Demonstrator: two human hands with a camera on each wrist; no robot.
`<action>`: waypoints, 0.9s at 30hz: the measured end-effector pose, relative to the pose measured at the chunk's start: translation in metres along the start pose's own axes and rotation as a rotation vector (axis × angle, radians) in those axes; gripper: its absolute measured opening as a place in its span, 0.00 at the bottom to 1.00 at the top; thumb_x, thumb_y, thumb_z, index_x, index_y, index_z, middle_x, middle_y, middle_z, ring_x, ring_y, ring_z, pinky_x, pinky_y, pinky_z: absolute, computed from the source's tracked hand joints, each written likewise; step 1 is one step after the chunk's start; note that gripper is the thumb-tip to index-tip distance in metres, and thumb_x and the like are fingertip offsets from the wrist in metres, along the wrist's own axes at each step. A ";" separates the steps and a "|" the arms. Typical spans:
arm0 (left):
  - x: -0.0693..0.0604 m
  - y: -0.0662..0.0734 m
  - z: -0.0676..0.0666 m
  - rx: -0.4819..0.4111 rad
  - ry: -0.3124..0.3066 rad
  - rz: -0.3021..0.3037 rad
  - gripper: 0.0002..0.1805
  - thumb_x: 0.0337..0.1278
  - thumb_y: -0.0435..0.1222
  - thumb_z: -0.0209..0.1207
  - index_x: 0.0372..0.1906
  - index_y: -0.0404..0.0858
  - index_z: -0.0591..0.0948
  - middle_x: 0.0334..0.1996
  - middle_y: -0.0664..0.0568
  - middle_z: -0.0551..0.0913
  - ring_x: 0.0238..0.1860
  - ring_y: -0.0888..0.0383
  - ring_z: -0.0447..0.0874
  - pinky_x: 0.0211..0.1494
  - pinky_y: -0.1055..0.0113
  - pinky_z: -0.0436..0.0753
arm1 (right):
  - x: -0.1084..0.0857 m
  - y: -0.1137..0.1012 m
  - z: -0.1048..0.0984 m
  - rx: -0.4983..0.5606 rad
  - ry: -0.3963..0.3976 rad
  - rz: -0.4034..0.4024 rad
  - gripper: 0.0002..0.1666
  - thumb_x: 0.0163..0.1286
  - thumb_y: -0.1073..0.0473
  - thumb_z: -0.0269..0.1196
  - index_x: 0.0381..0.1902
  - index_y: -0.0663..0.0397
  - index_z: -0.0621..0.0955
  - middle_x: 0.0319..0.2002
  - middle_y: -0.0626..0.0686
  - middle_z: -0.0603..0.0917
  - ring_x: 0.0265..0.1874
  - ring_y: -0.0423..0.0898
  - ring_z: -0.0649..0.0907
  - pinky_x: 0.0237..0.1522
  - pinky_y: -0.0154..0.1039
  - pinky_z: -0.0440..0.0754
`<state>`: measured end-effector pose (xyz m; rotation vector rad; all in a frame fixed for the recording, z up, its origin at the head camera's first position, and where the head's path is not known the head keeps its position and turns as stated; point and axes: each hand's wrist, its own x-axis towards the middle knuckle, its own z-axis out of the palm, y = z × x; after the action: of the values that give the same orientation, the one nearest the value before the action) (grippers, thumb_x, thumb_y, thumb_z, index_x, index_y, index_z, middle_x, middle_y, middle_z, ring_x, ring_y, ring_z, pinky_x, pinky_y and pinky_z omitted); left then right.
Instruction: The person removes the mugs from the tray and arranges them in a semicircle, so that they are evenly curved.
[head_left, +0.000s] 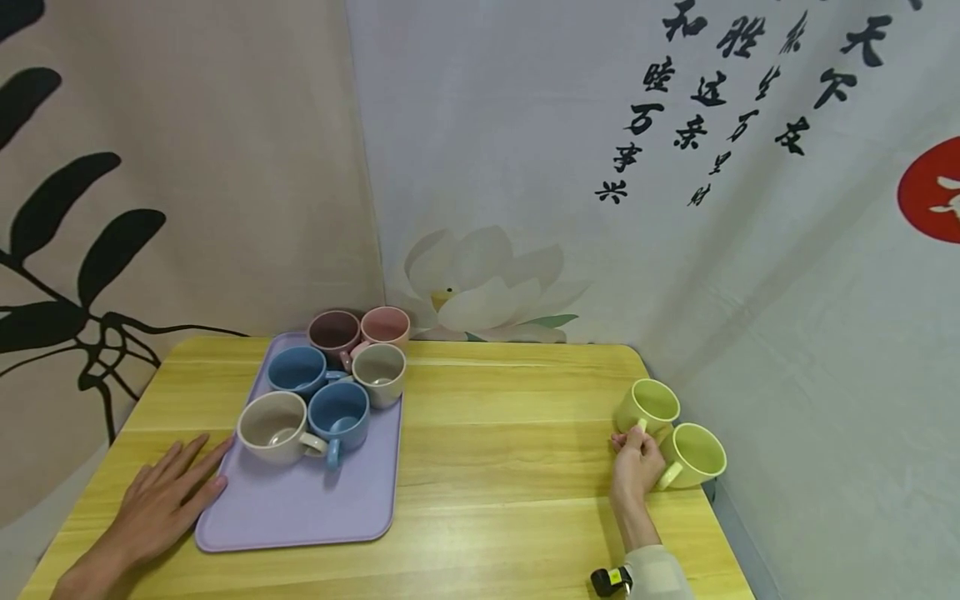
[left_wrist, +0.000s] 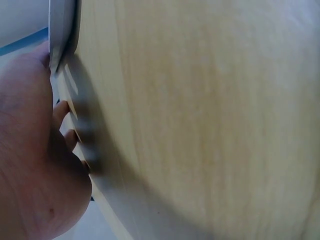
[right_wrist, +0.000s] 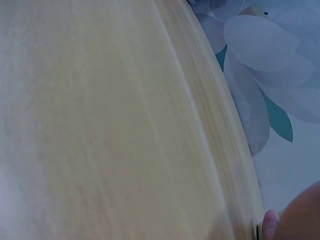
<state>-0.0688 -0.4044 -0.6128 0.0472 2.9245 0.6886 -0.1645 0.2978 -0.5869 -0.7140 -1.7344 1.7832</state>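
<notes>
Standing just beyond the right hand (head_left: 637, 467), farther green mug (head_left: 649, 402), handle (head_left: 642, 424) pinched

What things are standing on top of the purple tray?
The purple tray holds two blue mugs, two beige mugs, a pink mug and a mauve mug. Its surface directly beneath them is covered and cannot be seen.

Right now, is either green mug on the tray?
No, both green mugs are over at the right side of the table, well apart from the purple tray.
</notes>
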 end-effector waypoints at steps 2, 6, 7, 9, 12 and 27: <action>0.000 0.000 0.000 0.003 -0.002 -0.002 0.40 0.93 0.60 0.43 0.95 0.55 0.48 0.89 0.20 0.45 0.87 0.11 0.30 0.80 0.12 0.20 | -0.001 0.001 0.000 0.007 0.008 0.000 0.19 0.89 0.59 0.56 0.41 0.68 0.84 0.28 0.46 0.88 0.32 0.37 0.91 0.43 0.27 0.92; 0.000 0.000 0.000 0.003 0.002 0.000 0.40 0.93 0.60 0.43 0.95 0.55 0.49 0.89 0.20 0.46 0.87 0.10 0.31 0.80 0.11 0.21 | -0.002 0.003 0.001 0.020 0.023 0.005 0.19 0.89 0.59 0.55 0.40 0.69 0.82 0.28 0.45 0.87 0.32 0.37 0.91 0.44 0.27 0.92; 0.000 0.000 0.001 0.002 0.004 0.002 0.39 0.93 0.60 0.43 0.95 0.55 0.49 0.90 0.20 0.46 0.87 0.10 0.31 0.80 0.11 0.21 | -0.003 0.003 0.001 0.023 0.025 0.008 0.19 0.89 0.59 0.55 0.40 0.70 0.81 0.29 0.45 0.87 0.33 0.37 0.91 0.44 0.27 0.92; 0.000 0.000 0.000 0.000 0.006 0.005 0.39 0.93 0.60 0.43 0.95 0.55 0.49 0.90 0.21 0.46 0.87 0.10 0.31 0.80 0.11 0.21 | -0.004 0.004 0.002 0.031 0.025 0.014 0.19 0.90 0.59 0.55 0.41 0.70 0.81 0.29 0.45 0.87 0.33 0.37 0.91 0.45 0.26 0.92; 0.000 0.000 0.001 -0.002 0.009 0.007 0.39 0.93 0.59 0.43 0.95 0.55 0.49 0.90 0.21 0.45 0.87 0.11 0.31 0.80 0.11 0.21 | -0.005 0.005 0.002 0.034 0.024 0.014 0.19 0.91 0.58 0.55 0.42 0.70 0.80 0.30 0.45 0.87 0.35 0.38 0.91 0.47 0.27 0.92; 0.002 0.001 0.001 0.003 -0.005 -0.008 0.40 0.93 0.60 0.42 0.95 0.53 0.48 0.90 0.21 0.44 0.87 0.11 0.29 0.79 0.10 0.22 | -0.006 0.007 0.002 0.012 0.029 0.010 0.18 0.91 0.56 0.56 0.46 0.67 0.82 0.31 0.43 0.90 0.35 0.37 0.91 0.44 0.28 0.92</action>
<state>-0.0703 -0.4032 -0.6134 0.0380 2.9193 0.6812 -0.1614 0.2917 -0.5937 -0.7410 -1.7030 1.7795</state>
